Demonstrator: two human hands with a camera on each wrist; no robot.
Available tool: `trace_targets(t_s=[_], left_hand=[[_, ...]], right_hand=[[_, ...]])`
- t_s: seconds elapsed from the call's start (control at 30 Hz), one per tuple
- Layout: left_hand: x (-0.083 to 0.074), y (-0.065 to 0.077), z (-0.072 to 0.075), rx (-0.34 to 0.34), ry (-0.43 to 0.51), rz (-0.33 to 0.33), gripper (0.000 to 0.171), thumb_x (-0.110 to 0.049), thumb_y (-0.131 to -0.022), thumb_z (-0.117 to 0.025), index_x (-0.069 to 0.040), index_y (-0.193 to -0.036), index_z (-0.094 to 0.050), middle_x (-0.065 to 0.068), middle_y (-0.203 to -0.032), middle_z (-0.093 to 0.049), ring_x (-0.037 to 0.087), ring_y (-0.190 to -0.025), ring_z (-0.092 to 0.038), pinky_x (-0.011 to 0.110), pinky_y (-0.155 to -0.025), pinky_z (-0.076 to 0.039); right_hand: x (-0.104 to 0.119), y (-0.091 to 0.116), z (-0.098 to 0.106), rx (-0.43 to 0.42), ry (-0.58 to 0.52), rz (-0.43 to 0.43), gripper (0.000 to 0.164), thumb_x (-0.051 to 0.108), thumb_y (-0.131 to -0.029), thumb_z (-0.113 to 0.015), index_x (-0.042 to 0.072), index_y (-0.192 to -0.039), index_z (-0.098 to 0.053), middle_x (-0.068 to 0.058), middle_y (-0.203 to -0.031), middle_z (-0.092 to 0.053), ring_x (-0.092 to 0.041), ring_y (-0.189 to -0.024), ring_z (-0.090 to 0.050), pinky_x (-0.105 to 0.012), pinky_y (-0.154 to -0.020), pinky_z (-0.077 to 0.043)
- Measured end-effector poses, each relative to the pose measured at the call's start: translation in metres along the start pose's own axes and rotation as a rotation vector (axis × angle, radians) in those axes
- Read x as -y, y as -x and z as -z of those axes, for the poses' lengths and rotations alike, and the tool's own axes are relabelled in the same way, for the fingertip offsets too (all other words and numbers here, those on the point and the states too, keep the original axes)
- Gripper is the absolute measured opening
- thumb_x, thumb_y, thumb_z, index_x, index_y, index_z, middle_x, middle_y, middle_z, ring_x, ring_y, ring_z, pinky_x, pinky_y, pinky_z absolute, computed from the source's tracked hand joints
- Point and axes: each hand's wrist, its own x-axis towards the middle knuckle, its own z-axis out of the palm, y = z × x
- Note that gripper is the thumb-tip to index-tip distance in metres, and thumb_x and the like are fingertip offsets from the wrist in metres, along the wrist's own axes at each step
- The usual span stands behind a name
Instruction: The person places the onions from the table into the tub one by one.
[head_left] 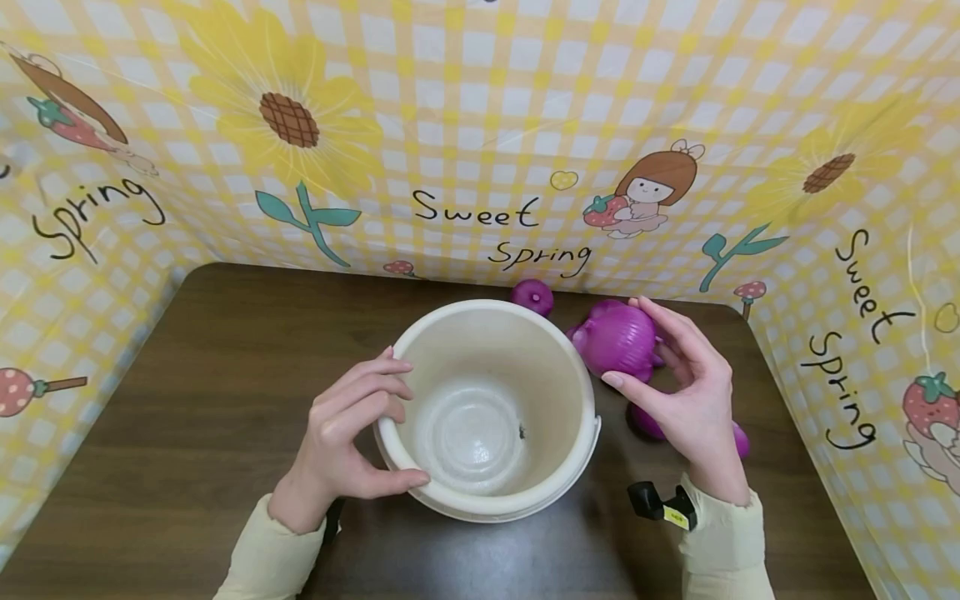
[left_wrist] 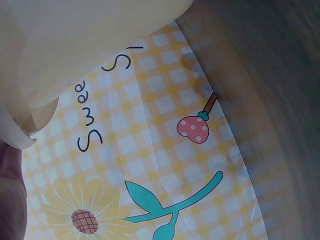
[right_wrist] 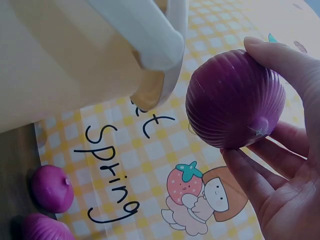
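A cream bucket point(head_left: 495, 502) stands upright on the table, and its inside shows only a small dark mark on the wall. My left hand point(head_left: 347, 433) grips the bucket's left rim, fingers curled over the edge and thumb along the front. In the left wrist view the bucket wall point(left_wrist: 90, 45) fills the top, and little of the hand shows. To the bucket's right, my right hand point(head_left: 693, 387) holds a purple onion point(head_left: 621, 342) between thumb and fingers. The right wrist view shows this ribbed onion point(right_wrist: 232, 97) raised beside the bucket rim, apart from it.
Behind the bucket lies another purple onion point(head_left: 531, 297) near the patterned cloth wall point(head_left: 465, 125). More purple pieces point(head_left: 645, 422) lie under and beside my right hand, partly hidden. The bucket's handle point(head_left: 597, 437) hangs down on the right side. Dark wood tabletop point(head_left: 202, 417) extends left.
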Motion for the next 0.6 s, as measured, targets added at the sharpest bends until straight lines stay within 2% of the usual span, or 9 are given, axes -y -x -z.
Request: trace_targets(t_s=[0.27,0.6], left_hand=[[0.0,-0.003,0.0,0.001,0.01,0.006,0.056,-0.051,-0.08,-0.082,-0.002,-0.071,-0.056,0.016,-0.082,-0.064,0.042,-0.09,-0.065,0.055,-0.103,-0.049],[-0.001,0.0,0.001,0.012,0.015,0.03,0.056,-0.051,-0.08,-0.082,-0.002,-0.071,-0.057,0.015,-0.083,-0.065,0.043,-0.092,-0.065,0.057,-0.104,-0.048]], right_hand=[[0.027,-0.001,-0.013,0.027,-0.027,0.036,0.076,-0.021,-0.067,-0.084,-0.01,-0.135,-0.055,-0.027,-0.133,-0.059,-0.025,-0.116,-0.063,-0.027,-0.096,-0.054],[0.035,-0.003,-0.02,0.063,-0.041,0.045,0.075,-0.019,-0.065,-0.087,-0.011,-0.133,-0.055,-0.028,-0.133,-0.059,-0.027,-0.118,-0.062,-0.031,-0.099,-0.053]])
